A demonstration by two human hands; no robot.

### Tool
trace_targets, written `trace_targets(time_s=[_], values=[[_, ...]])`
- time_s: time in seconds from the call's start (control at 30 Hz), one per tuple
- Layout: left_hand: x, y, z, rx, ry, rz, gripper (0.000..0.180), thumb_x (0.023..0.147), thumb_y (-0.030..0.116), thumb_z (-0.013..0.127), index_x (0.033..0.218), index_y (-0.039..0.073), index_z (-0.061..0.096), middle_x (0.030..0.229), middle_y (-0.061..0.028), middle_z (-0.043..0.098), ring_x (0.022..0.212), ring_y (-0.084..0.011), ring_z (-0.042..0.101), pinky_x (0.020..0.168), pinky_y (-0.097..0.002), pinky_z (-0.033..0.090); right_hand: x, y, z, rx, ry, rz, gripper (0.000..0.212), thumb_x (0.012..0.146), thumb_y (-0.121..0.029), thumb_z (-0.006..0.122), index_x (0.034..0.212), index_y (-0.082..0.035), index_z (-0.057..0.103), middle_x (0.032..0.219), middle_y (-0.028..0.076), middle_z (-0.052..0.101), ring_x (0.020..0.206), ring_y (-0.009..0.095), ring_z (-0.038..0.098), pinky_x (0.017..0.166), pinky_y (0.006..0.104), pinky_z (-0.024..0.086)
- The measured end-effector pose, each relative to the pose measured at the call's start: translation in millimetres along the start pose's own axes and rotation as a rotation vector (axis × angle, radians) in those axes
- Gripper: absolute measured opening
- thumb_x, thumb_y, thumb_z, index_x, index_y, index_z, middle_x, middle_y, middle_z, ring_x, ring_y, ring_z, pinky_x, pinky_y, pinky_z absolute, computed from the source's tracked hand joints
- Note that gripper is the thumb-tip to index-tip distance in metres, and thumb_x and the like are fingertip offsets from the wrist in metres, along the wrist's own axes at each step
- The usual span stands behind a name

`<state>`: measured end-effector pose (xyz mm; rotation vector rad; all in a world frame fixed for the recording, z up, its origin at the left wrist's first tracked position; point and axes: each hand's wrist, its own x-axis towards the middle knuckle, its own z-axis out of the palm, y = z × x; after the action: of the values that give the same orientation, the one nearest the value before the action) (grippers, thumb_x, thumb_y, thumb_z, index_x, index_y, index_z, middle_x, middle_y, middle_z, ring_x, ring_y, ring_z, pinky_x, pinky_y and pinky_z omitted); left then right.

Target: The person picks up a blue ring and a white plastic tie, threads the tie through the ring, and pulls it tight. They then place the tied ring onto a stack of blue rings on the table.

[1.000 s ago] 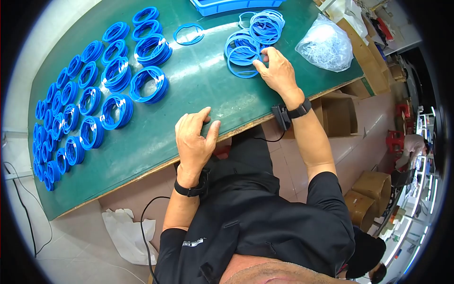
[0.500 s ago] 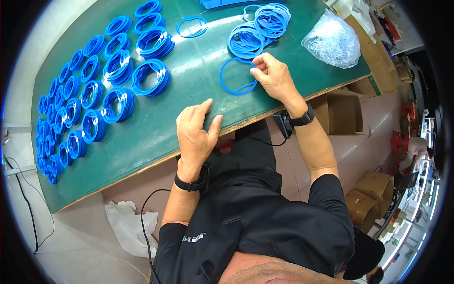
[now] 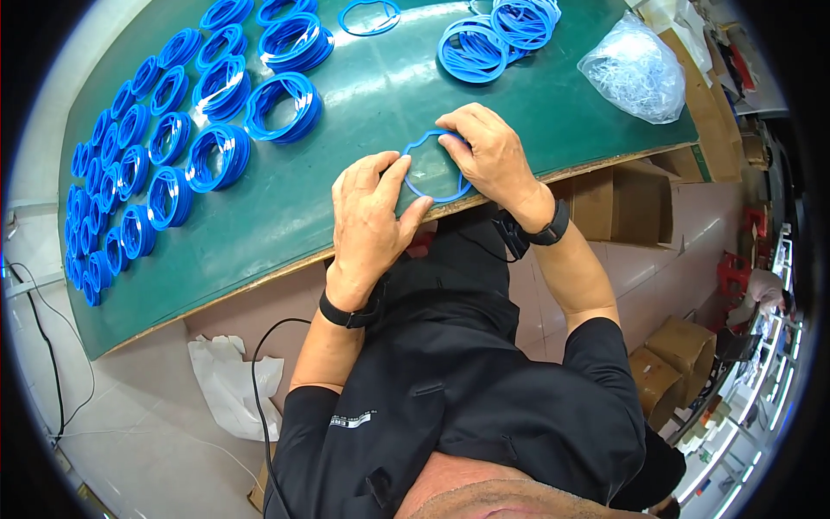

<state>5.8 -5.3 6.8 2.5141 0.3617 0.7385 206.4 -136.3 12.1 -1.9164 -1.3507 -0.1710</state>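
A thin blue ring (image 3: 435, 201), like a rubber gasket, is by the front edge of the green table between my hands. Its outline is wavy at the upper left. My right hand (image 3: 494, 160) grips the far right part between thumb and index finger; the fingers cover some of it. At the ring's left side, my left hand (image 3: 367, 212) touches it with its fingertips, thumb and index spread apart. Beyond them lies a loose heap of blue rings (image 3: 474, 50). Another single ring (image 3: 369, 33) lies flat farther back.
Several stacks of blue rings (image 3: 284, 108) stand in rows across the table's left side. A clear plastic bag (image 3: 635, 69) with pale contents sits at the right. An open cardboard box (image 3: 640, 203) stands below the table's right edge. A black cable (image 3: 258, 381) hangs by my left arm.
My right hand has drawn the ring toward the table's front edge. The left hand has moved right to meet its left side. The view has shifted, so the table sits higher.
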Motion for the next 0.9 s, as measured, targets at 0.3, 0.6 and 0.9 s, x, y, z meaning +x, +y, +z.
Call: trace_targets(time_s=[0.3,0.6,0.9], values=[[0,1,0,-0.005,-0.027,-0.041,0.065,0.082,0.025,0.098,0.139,0.003,0.073,0.142,-0.0126,0.067,0.136,-0.0357,0.062,0.117,-0.0512,0.046,-20,-10,-4,-0.101,-0.004,-0.062,0.026,0.090,-0.008,0.087,0.114,-0.003,0.077,0.117,0.011,0.076,0.110,0.034,0.071,0.095,0.0460,0.056],[6,2,-5,0.006,-0.098,-0.079,0.067,0.082,0.022,0.096,0.143,0.006,0.074,0.145,-0.0144,0.066,0.138,-0.0366,0.058,0.115,-0.0499,0.046,-23,-26,12,-0.184,-0.001,-0.096,0.032,0.086,-0.010,0.089,0.114,-0.003,0.075,0.118,0.012,0.071,0.109,0.034,0.068,0.095,0.0451,0.055],[8,-1,1,0.041,-0.091,-0.086,0.066,0.084,0.024,0.096,0.142,0.006,0.071,0.139,-0.0130,0.064,0.133,-0.0364,0.058,0.112,-0.0525,0.045,-22,-31,17,-0.204,-0.012,-0.067,0.033,0.087,-0.015,0.089,0.115,-0.003,0.074,0.117,0.012,0.069,0.107,0.034,0.066,0.093,0.0456,0.054]])
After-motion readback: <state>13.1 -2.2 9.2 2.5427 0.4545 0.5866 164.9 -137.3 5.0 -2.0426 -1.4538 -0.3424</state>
